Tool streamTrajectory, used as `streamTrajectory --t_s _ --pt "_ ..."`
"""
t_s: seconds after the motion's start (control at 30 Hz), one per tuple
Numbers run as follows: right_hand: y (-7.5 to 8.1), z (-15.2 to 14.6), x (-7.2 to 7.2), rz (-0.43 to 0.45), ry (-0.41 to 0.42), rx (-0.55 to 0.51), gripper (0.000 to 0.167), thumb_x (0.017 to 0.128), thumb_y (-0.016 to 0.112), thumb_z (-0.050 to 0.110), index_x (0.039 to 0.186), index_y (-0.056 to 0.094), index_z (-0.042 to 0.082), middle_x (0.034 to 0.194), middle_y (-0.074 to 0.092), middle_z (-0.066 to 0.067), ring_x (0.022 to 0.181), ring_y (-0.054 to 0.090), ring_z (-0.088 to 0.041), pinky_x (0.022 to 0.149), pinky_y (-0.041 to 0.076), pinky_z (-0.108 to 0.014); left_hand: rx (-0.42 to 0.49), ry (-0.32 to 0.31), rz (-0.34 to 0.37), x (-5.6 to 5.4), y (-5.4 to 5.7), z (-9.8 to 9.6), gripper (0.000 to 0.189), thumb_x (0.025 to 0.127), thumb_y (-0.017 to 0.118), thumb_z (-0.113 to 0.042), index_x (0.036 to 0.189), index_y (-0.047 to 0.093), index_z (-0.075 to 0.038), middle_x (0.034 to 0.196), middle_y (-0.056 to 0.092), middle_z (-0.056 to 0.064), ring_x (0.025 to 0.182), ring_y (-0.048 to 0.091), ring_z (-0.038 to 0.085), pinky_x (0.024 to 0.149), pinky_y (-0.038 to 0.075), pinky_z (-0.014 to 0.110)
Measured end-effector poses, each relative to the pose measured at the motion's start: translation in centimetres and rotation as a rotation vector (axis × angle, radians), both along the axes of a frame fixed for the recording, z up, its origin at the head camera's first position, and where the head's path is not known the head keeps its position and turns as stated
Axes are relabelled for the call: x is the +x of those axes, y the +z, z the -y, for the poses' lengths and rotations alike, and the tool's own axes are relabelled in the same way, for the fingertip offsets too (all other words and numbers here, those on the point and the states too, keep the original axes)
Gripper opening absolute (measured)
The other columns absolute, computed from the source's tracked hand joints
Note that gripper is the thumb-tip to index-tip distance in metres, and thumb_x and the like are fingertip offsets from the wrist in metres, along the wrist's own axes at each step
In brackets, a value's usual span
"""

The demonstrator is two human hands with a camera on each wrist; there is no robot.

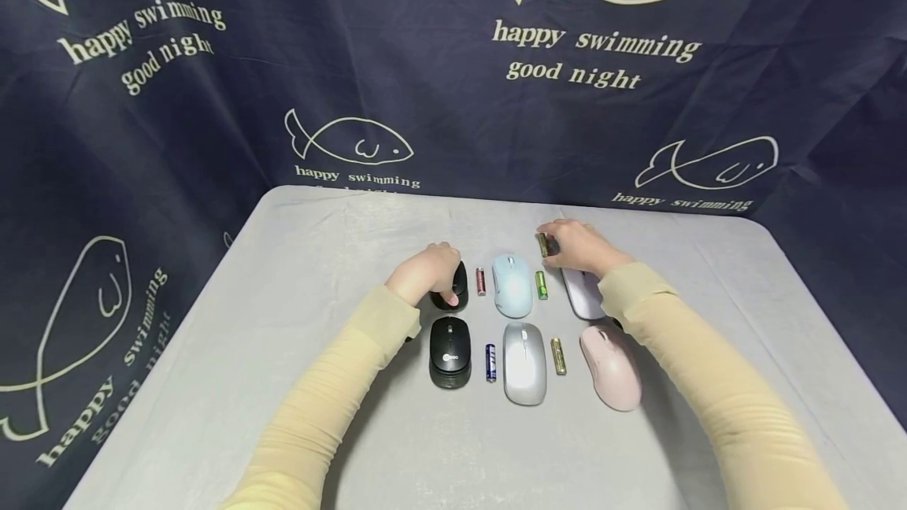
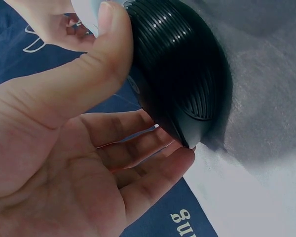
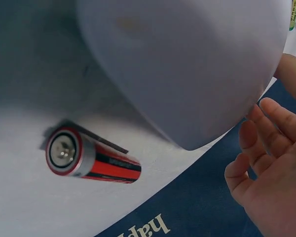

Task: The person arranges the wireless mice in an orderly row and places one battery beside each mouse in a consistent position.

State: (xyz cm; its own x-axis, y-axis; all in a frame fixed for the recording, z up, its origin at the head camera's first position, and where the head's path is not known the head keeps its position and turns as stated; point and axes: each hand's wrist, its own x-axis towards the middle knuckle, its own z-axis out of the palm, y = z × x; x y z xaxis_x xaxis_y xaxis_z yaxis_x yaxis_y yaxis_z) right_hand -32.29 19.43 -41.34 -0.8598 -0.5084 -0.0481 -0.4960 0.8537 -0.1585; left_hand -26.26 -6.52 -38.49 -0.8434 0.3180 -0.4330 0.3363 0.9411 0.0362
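My left hand [image 1: 430, 272] grips a black mouse [image 1: 460, 287] at the back left of the table, thumb on its near end and fingers along its far side. In the left wrist view the black mouse [image 2: 177, 59] shows a ridged shell. My right hand [image 1: 577, 246] reaches over a pale lavender mouse [image 1: 583, 295] and pinches a gold battery [image 1: 543, 244] between thumb and forefinger. From the right wrist the lavender mouse [image 3: 187, 64] hides that battery, and the fingers are bent [image 3: 261, 143]. A red and black battery [image 3: 93, 155] lies beside this mouse.
A light blue mouse [image 1: 512, 286] stands between a red battery [image 1: 480, 282] and a green one [image 1: 542, 285]. Nearer are a second black mouse [image 1: 449, 352], a blue battery [image 1: 490, 363], a silver mouse [image 1: 525, 364], another gold battery [image 1: 558, 356] and a pink mouse [image 1: 611, 368].
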Motion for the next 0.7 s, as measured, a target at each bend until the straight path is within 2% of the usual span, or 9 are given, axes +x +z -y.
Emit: streamTrajectory --t_s 0.17,0.7 --pt "-0.08 0.21 -0.14 -0.007 0.003 0.023 0.058 0.075 0.078 0.020 0.126 0.057 0.000 0.123 0.058 -0.022 0.114 0.054 -0.040 0.092 0.043 -0.058 -0.008 -0.001 0.000 0.00 0.01 0.04 0.076 0.071 0.081 -0.039 0.128 0.052 0.001 0.120 0.053 0.015 0.111 0.049 0.028 0.096 0.045 0.033" --pt "-0.36 0.34 -0.45 -0.008 0.000 0.024 0.051 0.077 0.076 0.015 0.122 0.060 -0.001 0.121 0.059 -0.022 0.112 0.055 -0.039 0.093 0.044 -0.055 0.001 -0.007 -0.002 -0.05 0.00 0.00 0.076 0.071 0.081 -0.039 0.128 0.052 0.002 0.119 0.054 0.016 0.110 0.050 0.028 0.095 0.045 0.033"
